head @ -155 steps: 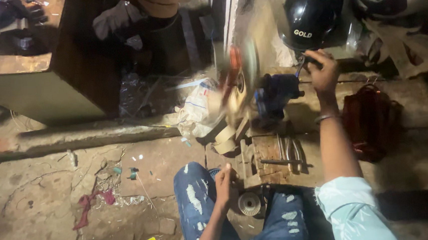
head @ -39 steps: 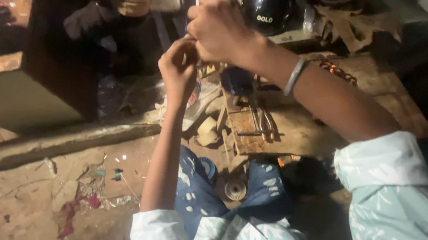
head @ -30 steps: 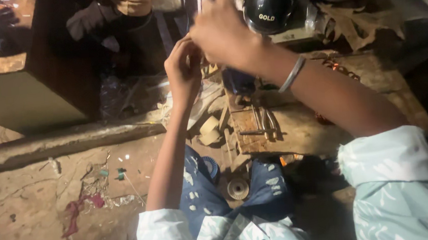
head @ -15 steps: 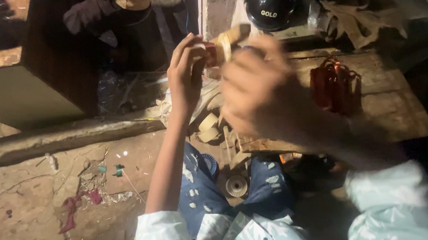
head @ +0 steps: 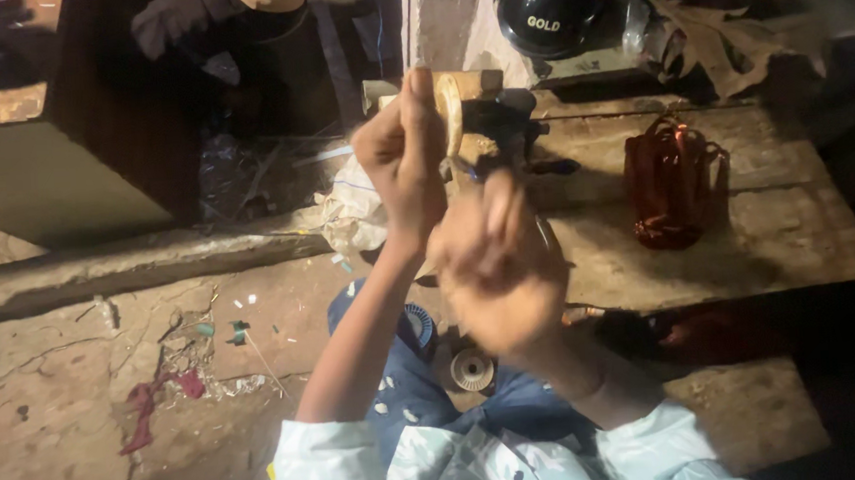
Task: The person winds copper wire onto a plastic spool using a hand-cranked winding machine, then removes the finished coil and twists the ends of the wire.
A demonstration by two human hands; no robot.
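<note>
Left hand: the left hand [head: 404, 161] is raised in front of the body, fingers curled shut around the near end of a wooden block [head: 453, 103].
Right hand: the right hand [head: 498, 265] is blurred, fingers bunched loosely just below and right of the left; whether it holds anything I cannot tell.
Wooden block: pale, rough-sawn wood, squarish in section, with a rounded lighter disc face beside the left fingers. Its long axis runs left to right, roughly level, the free end pointing right toward a dark metal clamp [head: 505, 124] that it touches or overlaps.
Where it is: held up above the front left edge of the bench, between the person and the helmet.
Bench: a worn, dusty wooden bench [head: 778, 236], flat boards with a scuffed surface.
Coil: a reddish copper wire coil [head: 674, 183], upright and cage-like, stands on the bench well right of the hands.
Helmet: a glossy black helmet [head: 552, 6], rounded, at the far edge.
Floor: gritty concrete floor [head: 59, 416] with scraps of red and green litter.
Lap: blue patterned trousers; a small round metal bearing [head: 473, 369] lies by the knees.
</note>
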